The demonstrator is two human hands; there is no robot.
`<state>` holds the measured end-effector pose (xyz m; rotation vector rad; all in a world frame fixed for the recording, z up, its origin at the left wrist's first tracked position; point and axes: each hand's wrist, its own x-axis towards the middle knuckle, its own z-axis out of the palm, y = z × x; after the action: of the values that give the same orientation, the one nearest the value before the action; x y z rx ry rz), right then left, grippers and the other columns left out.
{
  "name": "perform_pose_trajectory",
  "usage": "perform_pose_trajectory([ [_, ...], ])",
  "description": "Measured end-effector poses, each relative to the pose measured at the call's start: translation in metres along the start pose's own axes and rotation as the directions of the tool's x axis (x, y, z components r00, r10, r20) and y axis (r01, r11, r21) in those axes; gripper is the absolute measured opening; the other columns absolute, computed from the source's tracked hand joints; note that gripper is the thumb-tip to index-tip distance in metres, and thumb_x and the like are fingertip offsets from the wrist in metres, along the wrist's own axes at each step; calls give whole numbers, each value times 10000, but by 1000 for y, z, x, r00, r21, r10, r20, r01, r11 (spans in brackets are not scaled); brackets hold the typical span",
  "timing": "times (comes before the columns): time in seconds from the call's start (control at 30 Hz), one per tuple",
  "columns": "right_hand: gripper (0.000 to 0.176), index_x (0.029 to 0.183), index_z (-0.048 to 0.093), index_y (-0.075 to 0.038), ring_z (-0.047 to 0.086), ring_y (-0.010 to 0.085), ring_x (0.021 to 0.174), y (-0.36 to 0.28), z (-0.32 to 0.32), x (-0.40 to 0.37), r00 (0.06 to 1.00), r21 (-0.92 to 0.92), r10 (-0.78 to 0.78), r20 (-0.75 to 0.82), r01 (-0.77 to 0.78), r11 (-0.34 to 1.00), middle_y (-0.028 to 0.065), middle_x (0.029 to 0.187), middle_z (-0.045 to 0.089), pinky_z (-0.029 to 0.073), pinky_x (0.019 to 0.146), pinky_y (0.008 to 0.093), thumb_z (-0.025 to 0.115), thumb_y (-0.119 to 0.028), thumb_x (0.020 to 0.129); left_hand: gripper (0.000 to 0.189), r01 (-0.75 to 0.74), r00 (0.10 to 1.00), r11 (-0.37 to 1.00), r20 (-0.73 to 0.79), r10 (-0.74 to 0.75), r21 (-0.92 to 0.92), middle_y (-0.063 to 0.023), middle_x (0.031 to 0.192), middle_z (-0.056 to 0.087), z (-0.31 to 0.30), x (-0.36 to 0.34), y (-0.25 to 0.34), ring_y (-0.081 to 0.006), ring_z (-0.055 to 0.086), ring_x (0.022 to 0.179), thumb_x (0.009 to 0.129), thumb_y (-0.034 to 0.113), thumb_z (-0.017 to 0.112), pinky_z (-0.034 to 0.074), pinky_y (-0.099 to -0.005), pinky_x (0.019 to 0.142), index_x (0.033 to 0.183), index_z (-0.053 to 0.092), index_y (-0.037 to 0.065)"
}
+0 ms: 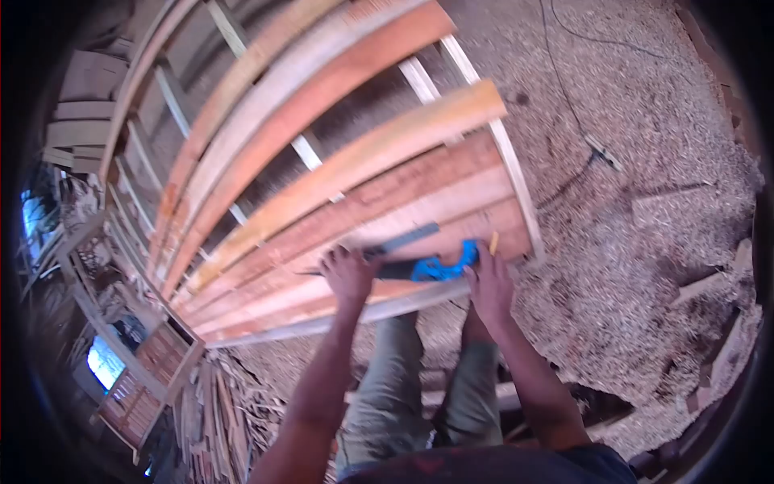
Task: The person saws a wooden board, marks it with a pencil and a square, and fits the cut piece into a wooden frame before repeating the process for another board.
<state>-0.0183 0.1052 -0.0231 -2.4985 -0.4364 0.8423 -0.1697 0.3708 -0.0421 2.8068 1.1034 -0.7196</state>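
A handsaw with a blue handle (439,269) lies on the reddish wooden boards (463,222), its dark blade pointing left. My left hand (349,276) rests over the blade area with fingers spread; its thumb is by the end of a flat grey metal strip (409,238). What lies beneath that palm is hidden. At the right end of the saw handle, my right hand (490,284) has bent fingers, and a short yellow stick like a pencil (494,243) juts up from them. Whether these fingers also touch the handle is hard to make out.
Curved planks (322,97) on pale crosspieces form a large slatted frame ahead. Wood shavings (613,266) cover the ground, with a black cable (564,97) across them. Scrap strips (218,411) pile up at lower left, near a slatted wooden piece (137,395).
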Motion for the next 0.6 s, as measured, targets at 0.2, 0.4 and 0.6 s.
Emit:
perform_pose_trajectory([
  [0.2,677,1516,475,-101,630,473,1122,-19,22,8,990,92,80,-112,-70,993,249,1248,582,551,918,549,777,-191,917,582,340,911,936,280,-303,-91,-189,1240,649,-2,3,22,-420,514,1237,751,521,844,371,-583,1088,1076,789,41],
  [0.4,563,1493,507,-80,630,478,1097,-37,2,11,998,76,-30,-48,33,997,261,1170,602,554,913,548,710,-143,972,403,165,962,886,-127,-241,-433,-187,1218,633,-28,21,29,-413,552,1204,801,209,843,454,-530,1025,1129,680,43],
  [0.6,675,1582,441,-63,655,421,1109,-9,-31,22,995,125,-32,-96,44,991,252,1246,626,558,931,506,621,10,936,386,-403,887,702,-441,141,-587,-217,1119,640,-120,136,107,-421,624,1052,965,104,693,512,-508,911,1336,621,22],
])
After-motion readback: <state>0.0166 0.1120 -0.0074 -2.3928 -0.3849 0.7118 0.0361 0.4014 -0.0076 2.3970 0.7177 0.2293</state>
